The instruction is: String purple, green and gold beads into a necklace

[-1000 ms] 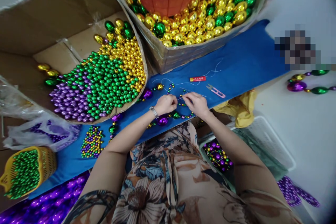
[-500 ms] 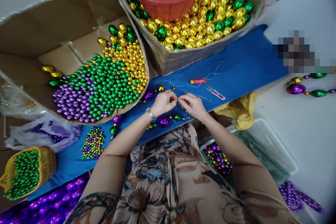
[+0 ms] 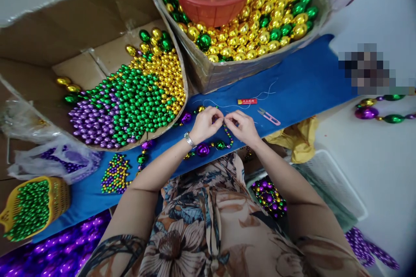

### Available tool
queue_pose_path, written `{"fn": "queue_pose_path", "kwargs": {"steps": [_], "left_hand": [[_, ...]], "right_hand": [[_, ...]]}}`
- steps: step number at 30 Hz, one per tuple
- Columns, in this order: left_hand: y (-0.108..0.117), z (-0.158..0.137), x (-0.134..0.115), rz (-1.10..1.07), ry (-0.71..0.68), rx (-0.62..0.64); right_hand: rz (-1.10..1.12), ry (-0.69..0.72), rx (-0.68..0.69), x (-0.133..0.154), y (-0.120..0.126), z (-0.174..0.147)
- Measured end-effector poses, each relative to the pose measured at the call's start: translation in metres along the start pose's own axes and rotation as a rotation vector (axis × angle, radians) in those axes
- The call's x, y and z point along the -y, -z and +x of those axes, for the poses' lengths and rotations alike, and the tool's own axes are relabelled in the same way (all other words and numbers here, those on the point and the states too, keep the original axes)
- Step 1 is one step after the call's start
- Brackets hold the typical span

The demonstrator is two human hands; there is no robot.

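Count two cardboard boxes (image 3: 224, 78), one lighter (image 3: 247, 101), one pair of snips (image 3: 270, 117) and one bead strand (image 3: 221, 145), running bodyward from just beside the fingers (image 3: 217, 127) of left hand (image 3: 205, 124) and right hand (image 3: 242, 127), both pinched, on what too fine to tell.

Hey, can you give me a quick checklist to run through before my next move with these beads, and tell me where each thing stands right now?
1. Left hand and right hand close together over the blue cloth: ok.
2. What each grip holds: cannot tell; too fine to make out at the fingertips.
3. Large purple bead near the hands lying on the cloth: ok.
4. Pink-handled snips lying apart from both hands: ok.
5. Snips' blades closed: not ok; the tips stand apart.
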State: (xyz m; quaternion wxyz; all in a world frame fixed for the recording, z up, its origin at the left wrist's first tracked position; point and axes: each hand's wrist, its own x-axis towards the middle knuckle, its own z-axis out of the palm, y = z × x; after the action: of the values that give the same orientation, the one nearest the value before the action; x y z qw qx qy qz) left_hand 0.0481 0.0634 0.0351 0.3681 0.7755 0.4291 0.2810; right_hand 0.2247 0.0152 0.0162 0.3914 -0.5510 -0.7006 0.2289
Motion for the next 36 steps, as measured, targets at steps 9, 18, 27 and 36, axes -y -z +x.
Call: {"fn": "queue_pose_path", "kwargs": {"steps": [9, 18, 27, 36], "left_hand": [[-0.046, -0.011, 0.026, -0.854, 0.136, 0.177], [-0.039, -0.005, 0.027, -0.95, 0.212, 0.152], [-0.031, 0.0, 0.026, -0.995, 0.358, 0.097], [-0.021, 0.005, 0.03, -0.862, 0.279, 0.206]], "right_hand": [[0.029, -0.059, -0.037, -0.005, 0.006, -0.006], [-0.045, -0.052, -0.144, -0.003, 0.0, -0.002], [-0.005, -0.061, -0.155, 0.0, -0.005, 0.006], [0.163, -0.212, -0.045, -0.007, -0.006, 0.009]]}}
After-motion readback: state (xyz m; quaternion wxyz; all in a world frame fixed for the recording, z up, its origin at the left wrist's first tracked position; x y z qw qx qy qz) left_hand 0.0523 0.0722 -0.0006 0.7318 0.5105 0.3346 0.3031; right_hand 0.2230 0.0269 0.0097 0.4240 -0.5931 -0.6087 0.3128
